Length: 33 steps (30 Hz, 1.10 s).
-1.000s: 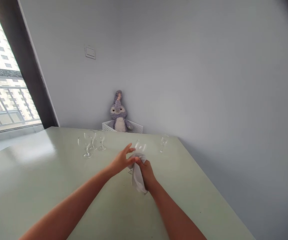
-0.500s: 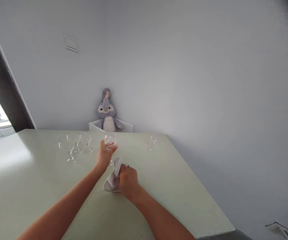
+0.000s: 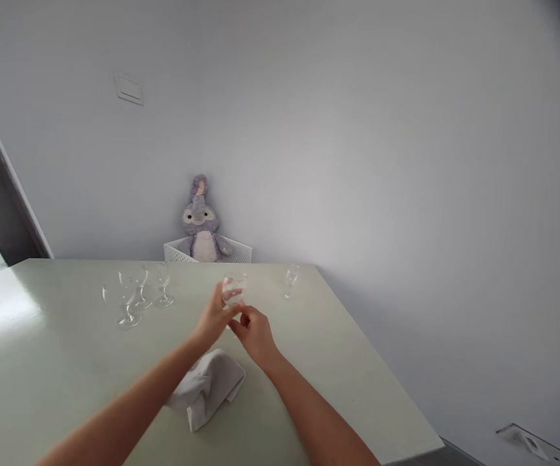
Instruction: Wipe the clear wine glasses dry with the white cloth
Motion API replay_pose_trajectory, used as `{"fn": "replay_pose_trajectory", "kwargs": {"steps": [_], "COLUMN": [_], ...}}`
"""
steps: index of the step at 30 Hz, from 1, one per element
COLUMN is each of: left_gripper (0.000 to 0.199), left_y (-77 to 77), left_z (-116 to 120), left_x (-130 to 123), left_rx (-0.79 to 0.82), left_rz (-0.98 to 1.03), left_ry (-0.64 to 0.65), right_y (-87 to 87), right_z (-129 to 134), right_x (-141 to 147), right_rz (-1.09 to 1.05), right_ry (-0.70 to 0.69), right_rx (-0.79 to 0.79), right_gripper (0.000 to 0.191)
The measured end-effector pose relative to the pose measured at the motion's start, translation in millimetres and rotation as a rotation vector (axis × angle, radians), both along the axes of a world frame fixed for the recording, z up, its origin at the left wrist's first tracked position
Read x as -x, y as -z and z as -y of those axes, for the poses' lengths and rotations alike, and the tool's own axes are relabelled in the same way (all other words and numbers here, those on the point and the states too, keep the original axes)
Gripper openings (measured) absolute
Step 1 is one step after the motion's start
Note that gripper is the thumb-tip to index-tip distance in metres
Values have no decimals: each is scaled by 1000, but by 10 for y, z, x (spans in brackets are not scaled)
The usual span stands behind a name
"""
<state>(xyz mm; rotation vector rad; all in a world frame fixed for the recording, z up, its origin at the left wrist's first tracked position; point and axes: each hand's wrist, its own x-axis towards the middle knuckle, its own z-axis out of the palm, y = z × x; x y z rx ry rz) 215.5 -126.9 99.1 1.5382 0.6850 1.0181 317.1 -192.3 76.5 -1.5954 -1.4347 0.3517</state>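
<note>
My left hand point(image 3: 215, 316) is closed round the bowl of a clear stemmed glass point(image 3: 235, 285), held upright over the middle of the table. Just below the bowl, my right hand point(image 3: 255, 330) pinches the glass's lower part, which its fingers mostly hide. A crumpled light grey cloth point(image 3: 212, 382) lies on the table, partly behind my left forearm. Several clear stemmed glasses stand at the left, among them a front one point(image 3: 127, 317) and one farther right point(image 3: 164, 299). A smaller stemmed glass point(image 3: 292, 277) stands alone near the back right.
The pale green table point(image 3: 357, 388) meets the wall at its back and has a slanting right edge. A plush toy point(image 3: 204, 246) sits in a white perforated basket point(image 3: 241, 253) at the back. A wall switch point(image 3: 129, 88) is at upper left.
My right hand has let go of the cloth, which now lies nearer the front, and has moved up to the glass. My left hand has shifted right with the glass. The view has shifted slightly.
</note>
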Motion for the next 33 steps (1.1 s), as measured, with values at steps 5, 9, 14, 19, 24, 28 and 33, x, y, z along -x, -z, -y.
{"fn": "replay_pose_trajectory", "kwargs": {"steps": [5,9,14,19,24,28,33], "left_gripper": [71,62,48,40,39,37,37], "left_y": [151,296,687,845,807,815,807], "left_z": [69,83,115,104,112,102,125], "left_x": [-144,149,614,755,744,758,757], "left_rx": [-148,-275,-187,-100,-80,-78,-88], "left_rz": [-198,-433,-544,-529,-487,-451,-414], "left_ry": [-18,-106,-126,-181,-168,-147,-122], "right_y": [240,418,574,601,594,612,608], "right_z": [-231,-404,-661,-891,-977,-990,-991], "right_x": [-245,-648,-1015,-1129,-1195,-1250,-1285], "right_rz": [-10,23,42,54,69,81,96], "right_ry": [64,207,325,379,432,461,464], "right_rx": [85,140,200,240,265,273,281], "right_gripper": [17,19,24,26,28,31,29]}}
